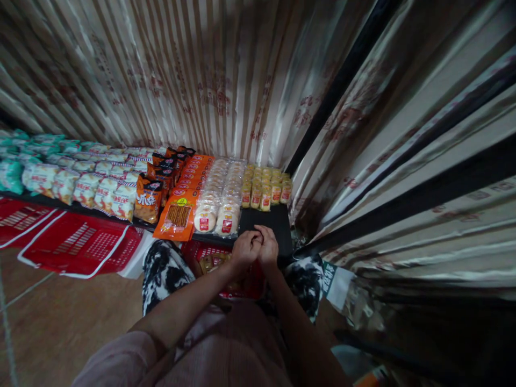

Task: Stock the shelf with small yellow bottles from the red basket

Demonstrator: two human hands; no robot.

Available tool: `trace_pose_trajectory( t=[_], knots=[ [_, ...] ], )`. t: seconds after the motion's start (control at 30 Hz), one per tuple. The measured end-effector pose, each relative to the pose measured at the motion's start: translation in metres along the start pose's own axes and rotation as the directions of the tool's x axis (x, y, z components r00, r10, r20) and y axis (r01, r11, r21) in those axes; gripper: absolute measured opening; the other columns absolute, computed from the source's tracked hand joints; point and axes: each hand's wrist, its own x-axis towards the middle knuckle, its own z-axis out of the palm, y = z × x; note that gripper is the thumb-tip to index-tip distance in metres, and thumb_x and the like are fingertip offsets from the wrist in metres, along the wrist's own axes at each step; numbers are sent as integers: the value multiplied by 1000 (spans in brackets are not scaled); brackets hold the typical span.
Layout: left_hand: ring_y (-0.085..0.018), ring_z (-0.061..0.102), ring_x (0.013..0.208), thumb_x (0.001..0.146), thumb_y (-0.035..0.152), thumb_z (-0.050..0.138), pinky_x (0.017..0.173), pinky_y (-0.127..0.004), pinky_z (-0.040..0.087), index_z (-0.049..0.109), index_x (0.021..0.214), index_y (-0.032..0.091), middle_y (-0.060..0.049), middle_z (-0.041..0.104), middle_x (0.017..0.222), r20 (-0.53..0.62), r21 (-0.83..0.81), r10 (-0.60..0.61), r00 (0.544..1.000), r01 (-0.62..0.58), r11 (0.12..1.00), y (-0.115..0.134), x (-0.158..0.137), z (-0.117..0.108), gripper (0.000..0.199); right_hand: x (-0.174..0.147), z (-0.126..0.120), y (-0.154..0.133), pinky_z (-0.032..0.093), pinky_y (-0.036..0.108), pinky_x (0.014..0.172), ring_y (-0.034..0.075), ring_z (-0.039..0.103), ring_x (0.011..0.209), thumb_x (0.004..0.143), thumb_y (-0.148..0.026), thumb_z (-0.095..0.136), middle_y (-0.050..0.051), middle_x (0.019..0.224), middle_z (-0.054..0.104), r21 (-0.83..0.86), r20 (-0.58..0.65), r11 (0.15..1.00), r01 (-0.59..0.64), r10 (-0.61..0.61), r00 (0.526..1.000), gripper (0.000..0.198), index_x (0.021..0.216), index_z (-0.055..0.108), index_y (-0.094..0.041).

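My left hand and my right hand are pressed together at the front edge of the black table. Both look closed, fingers curled against each other; anything inside them is hidden. Just beyond stand rows of small yellow-wrapped snacks. To their left lie clear packs of round white rice crackers, then orange snack bags with a see-through window. Below my hands, between my knees, a red basket holds more yellow-wrapped snacks.
Orange-and-black bags, white bags and teal bags line the table's left. Red baskets with white handles stand on the floor there. A patterned curtain hangs behind, with black poles at the right. A plastic bag lies by my right knee.
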Motion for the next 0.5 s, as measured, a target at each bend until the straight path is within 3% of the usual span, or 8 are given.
trace_pose_trajectory(
  t=[0.17,0.3,0.4,0.5],
  knots=[
    [-16,56,91,87,25,36,87,-28,43,59,95,16,-8,62,95,6,-8,85,996,-85,996,-7,-36,-13,26,-33,0,-8,44,32,88,18,54,97,77,-15,35,8,100,62,72,73,993,93,-98,992,36,98,64,-17],
    [-17,56,91,85,24,37,85,-28,44,58,94,17,-7,62,95,64,-23,77,995,-76,997,-20,-66,-21,24,-62,5,-7,44,33,91,18,55,99,78,-15,35,6,100,64,76,189,991,110,-122,974,34,95,64,-20],
    [-18,58,94,81,21,42,87,-30,44,57,103,18,-7,64,101,135,-3,-2,991,3,1000,-39,-81,-21,27,-78,17,4,45,32,88,18,58,96,75,-12,40,8,100,65,30,325,997,70,-76,943,31,92,64,-19],
    [-21,60,92,79,22,43,86,-33,45,61,102,18,-8,66,99,266,103,-170,949,147,984,-66,-86,-15,29,-86,31,17,48,28,76,18,62,81,69,-9,47,8,90,67,-96,505,995,-5,53,862,25,83,66,-18]
  ],
)
